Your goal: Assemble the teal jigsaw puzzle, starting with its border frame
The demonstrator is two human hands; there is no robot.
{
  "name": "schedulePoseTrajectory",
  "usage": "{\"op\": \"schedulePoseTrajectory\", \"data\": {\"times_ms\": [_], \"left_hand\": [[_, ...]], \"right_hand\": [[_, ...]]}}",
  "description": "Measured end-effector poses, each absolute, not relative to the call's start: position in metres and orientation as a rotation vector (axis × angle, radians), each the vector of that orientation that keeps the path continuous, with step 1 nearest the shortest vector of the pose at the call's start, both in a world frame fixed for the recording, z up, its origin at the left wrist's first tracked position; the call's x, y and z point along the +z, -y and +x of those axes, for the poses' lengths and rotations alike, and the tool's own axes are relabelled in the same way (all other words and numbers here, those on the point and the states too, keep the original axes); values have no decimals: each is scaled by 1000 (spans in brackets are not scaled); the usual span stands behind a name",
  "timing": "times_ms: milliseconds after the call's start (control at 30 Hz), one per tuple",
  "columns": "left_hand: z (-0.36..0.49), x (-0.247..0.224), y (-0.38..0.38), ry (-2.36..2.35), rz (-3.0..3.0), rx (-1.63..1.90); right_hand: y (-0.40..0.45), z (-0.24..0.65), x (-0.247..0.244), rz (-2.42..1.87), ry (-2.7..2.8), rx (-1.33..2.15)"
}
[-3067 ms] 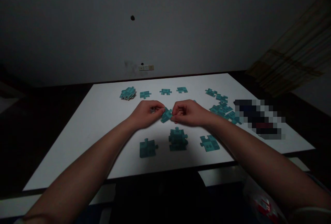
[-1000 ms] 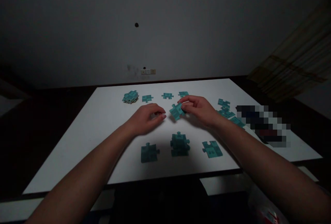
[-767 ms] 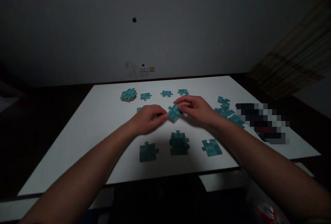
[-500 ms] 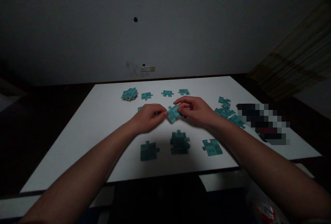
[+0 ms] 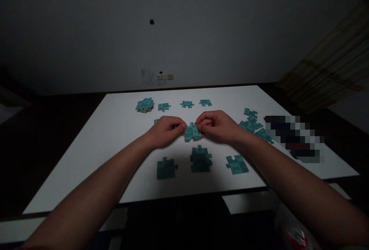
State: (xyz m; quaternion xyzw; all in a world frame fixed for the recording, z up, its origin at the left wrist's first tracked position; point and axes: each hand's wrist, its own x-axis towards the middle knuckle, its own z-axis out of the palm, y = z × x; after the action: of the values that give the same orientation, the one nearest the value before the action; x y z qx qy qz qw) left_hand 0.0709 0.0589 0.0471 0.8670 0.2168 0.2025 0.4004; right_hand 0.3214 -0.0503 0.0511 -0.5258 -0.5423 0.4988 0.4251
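Partly hidden at its sides, teal puzzle piece points one knob far, long axis unclear; left hand, right hand: each grip pinches it.

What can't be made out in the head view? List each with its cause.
Head view:
Teal piece: mostly hidden by the left hand.
Dark object at right: masked by pixel blocks.
Red-marked thing: cut off by the bottom edge.
Print on held puzzle piece: too small and dim.
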Motion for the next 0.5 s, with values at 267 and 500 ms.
{"op": "schedulePoseTrajectory", "data": {"times_ms": [267, 500], "left_hand": [[62, 52, -71, -641, 2175, 493], [15, 64, -117, -989, 2418, 488]], "right_hand": [[46, 338, 52, -1421, 1540, 1080], [41, 449, 59, -2252, 1661, -7]]}}
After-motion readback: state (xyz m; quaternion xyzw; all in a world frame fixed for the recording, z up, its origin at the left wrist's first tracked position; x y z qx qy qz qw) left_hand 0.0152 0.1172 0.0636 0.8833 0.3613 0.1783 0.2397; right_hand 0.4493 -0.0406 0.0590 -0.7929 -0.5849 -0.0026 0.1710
